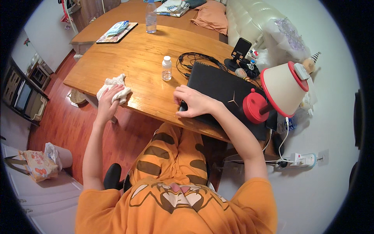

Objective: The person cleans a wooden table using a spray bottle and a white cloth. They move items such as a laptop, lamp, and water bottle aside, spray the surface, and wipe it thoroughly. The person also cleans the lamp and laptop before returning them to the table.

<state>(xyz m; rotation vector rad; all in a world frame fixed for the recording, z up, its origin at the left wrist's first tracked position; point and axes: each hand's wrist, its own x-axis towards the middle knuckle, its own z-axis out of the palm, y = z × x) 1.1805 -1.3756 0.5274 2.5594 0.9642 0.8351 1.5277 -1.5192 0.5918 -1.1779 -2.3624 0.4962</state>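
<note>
A crumpled white cloth (122, 93) lies at the left front edge of the wooden table (140, 63). My left hand (108, 98) grips it from above, with the fingers spread over the fabric. At the near left corner of a large black spiral-bound book (216, 84), my right hand (192, 101) rests with bent fingers. Its thumb and fingertips are apart, and I see nothing held between them. A small clear bottle (166, 68) with a white cap stands upright beyond my right hand, partly filled with clear liquid.
A red-based lamp (255, 106) stands on the book's right part. Behind the book are coiled black cables (204, 55) and a phone stand (240, 51). Farther back are a tall water bottle (151, 19) and a wipes pack (117, 28) on a flat board. A power strip (304, 161) is at right.
</note>
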